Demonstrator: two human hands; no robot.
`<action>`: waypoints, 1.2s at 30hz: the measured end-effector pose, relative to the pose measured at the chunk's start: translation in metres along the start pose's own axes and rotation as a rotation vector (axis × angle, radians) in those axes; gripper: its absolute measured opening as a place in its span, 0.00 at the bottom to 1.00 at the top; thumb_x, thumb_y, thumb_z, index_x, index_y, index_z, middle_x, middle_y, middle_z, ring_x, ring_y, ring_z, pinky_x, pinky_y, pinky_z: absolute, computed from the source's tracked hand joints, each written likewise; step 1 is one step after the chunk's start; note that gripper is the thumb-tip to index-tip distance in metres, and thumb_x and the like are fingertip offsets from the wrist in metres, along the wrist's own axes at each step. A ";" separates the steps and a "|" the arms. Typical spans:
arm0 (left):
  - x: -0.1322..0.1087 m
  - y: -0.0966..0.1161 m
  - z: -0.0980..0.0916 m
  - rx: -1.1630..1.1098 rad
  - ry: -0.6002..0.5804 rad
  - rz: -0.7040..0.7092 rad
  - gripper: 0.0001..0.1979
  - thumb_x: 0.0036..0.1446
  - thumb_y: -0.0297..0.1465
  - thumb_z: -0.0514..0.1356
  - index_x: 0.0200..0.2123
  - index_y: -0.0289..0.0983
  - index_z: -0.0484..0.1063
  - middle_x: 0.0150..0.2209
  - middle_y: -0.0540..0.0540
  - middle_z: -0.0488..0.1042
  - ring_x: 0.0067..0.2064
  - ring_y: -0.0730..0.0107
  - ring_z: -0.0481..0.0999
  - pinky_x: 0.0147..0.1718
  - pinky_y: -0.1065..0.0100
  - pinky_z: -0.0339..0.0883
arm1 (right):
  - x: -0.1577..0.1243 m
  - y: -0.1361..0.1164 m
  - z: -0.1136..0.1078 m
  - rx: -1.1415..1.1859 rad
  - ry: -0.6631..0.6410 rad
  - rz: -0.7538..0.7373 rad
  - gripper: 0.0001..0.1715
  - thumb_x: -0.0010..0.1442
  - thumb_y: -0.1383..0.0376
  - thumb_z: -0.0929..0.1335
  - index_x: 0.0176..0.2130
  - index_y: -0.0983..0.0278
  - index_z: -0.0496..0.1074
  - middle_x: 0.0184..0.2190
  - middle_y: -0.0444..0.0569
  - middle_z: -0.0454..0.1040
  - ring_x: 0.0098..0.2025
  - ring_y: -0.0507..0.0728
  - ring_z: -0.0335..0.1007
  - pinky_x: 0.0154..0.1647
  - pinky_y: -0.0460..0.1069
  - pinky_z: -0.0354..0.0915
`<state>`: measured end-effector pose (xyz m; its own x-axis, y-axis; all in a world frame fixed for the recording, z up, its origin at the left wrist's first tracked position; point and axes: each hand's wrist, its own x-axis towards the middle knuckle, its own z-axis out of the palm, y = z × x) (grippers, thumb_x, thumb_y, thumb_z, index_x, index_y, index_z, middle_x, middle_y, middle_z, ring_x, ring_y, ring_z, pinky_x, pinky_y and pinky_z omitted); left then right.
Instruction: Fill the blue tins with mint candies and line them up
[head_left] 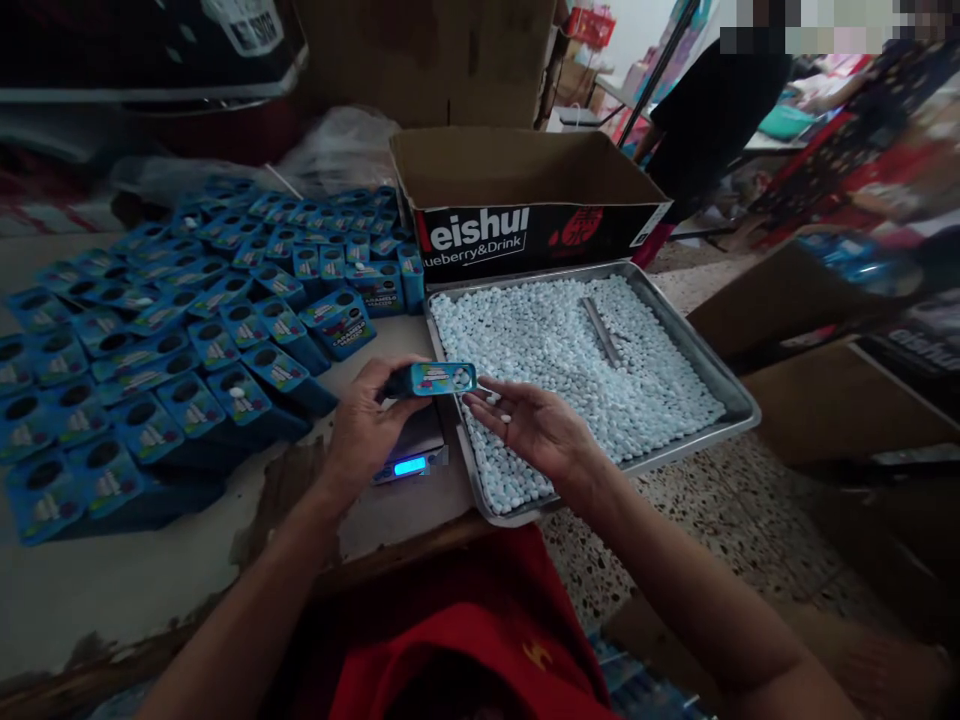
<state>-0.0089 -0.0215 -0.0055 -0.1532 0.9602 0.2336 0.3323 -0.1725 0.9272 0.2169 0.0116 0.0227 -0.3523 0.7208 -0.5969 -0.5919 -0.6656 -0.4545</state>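
My left hand (366,425) is closed around a small blue candy box (431,379), its top with a round opening facing up and several pale candies showing inside. Palm up beside the box's open end, my right hand (544,435) carries a few white candies (505,418) on its slightly curled fingers. Its fingertips are at the box's right edge. Beneath the box, partly hidden, is a small digital scale (409,467) with a lit blue display. A metal tray (739,395) full of pale blue-white candies (517,330) lies to the right, under my right hand.
Many blue candy boxes (150,425) stand in rows on the left of the table. A metal strip (600,333) rests on the candies. Behind the tray is an open black cardboard box (540,235). Other cartons (825,390) stand at right; people (720,110) are farther back.
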 end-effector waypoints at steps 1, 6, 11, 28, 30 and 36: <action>-0.003 -0.004 -0.001 -0.057 0.030 -0.057 0.22 0.57 0.36 0.73 0.54 0.41 0.79 0.50 0.45 0.82 0.53 0.57 0.81 0.60 0.58 0.72 | 0.000 -0.001 -0.002 -0.018 -0.017 -0.007 0.16 0.66 0.80 0.65 0.52 0.76 0.75 0.45 0.64 0.82 0.47 0.60 0.84 0.50 0.51 0.82; -0.020 -0.010 -0.007 -0.264 0.120 -0.242 0.29 0.49 0.39 0.77 0.53 0.38 0.77 0.50 0.42 0.83 0.53 0.55 0.82 0.60 0.54 0.74 | 0.000 -0.007 -0.005 -0.172 -0.134 -0.115 0.16 0.64 0.79 0.71 0.51 0.71 0.79 0.46 0.58 0.83 0.35 0.49 0.79 0.36 0.39 0.78; -0.039 -0.007 -0.013 -0.390 0.123 -0.342 0.31 0.48 0.40 0.78 0.54 0.37 0.76 0.50 0.41 0.83 0.51 0.54 0.83 0.53 0.55 0.79 | -0.004 -0.008 0.033 -0.437 -0.322 -0.317 0.10 0.65 0.69 0.75 0.48 0.65 0.83 0.39 0.50 0.85 0.23 0.43 0.61 0.23 0.37 0.64; -0.060 -0.004 -0.059 -0.245 0.190 -0.146 0.37 0.47 0.40 0.80 0.59 0.42 0.74 0.61 0.41 0.77 0.66 0.50 0.75 0.70 0.49 0.66 | 0.017 0.006 0.050 -0.762 -0.195 -0.578 0.10 0.59 0.60 0.79 0.42 0.59 0.86 0.36 0.47 0.84 0.22 0.46 0.57 0.19 0.43 0.58; -0.065 0.009 -0.069 -0.097 0.204 -0.037 0.32 0.54 0.40 0.77 0.60 0.44 0.74 0.60 0.42 0.78 0.64 0.53 0.77 0.69 0.50 0.68 | 0.025 -0.015 0.037 -0.593 -0.069 -0.518 0.09 0.56 0.67 0.78 0.40 0.61 0.84 0.31 0.44 0.80 0.21 0.45 0.53 0.17 0.40 0.54; -0.065 0.035 -0.077 0.279 0.229 0.199 0.20 0.63 0.37 0.71 0.57 0.47 0.77 0.56 0.46 0.79 0.59 0.58 0.79 0.64 0.55 0.74 | 0.037 -0.047 -0.010 -0.430 0.121 -0.235 0.17 0.42 0.76 0.75 0.33 0.63 0.74 0.23 0.38 0.66 0.22 0.45 0.56 0.19 0.38 0.58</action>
<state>-0.0594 -0.1068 0.0343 -0.2532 0.8351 0.4884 0.6108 -0.2534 0.7501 0.2388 0.0676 0.0146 -0.1441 0.8503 -0.5062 -0.2838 -0.5256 -0.8020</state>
